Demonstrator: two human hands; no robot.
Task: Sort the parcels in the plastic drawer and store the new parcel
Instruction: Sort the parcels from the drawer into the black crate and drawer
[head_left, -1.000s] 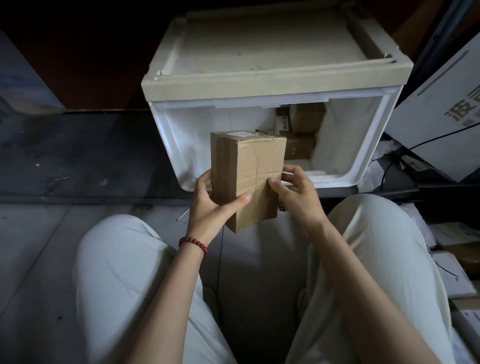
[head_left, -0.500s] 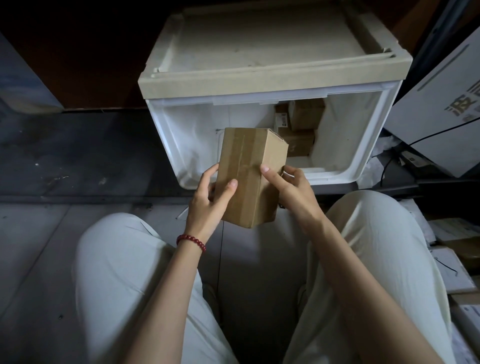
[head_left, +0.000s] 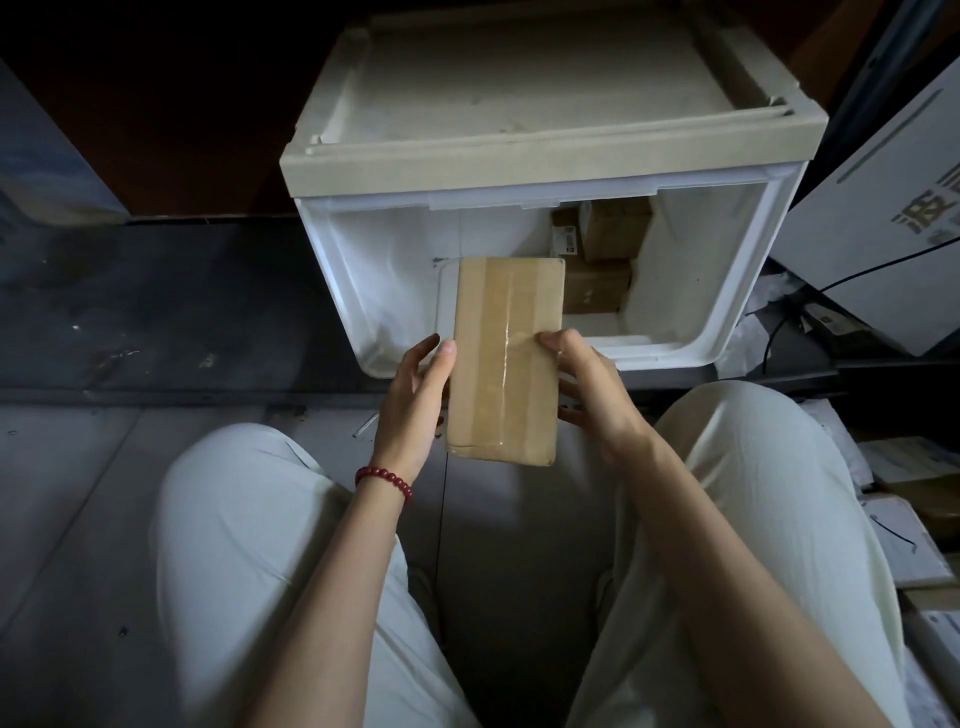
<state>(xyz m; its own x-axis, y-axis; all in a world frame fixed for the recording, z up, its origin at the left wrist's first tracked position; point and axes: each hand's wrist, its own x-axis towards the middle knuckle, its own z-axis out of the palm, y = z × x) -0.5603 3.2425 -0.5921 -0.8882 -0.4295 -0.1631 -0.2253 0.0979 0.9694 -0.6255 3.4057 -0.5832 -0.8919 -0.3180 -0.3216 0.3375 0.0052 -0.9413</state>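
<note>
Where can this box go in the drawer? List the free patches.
Free: the left half of the drawer, between its left wall and the stacked parcels; also the strip between those parcels and the front rim. Crowded: the back right, where they pile up.

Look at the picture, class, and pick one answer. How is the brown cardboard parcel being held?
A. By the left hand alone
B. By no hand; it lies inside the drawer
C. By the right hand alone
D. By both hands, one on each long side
D: the left hand and the right hand each grip one long side of the parcel, with a thumb on its taped face, in front of the open drawer.
</note>
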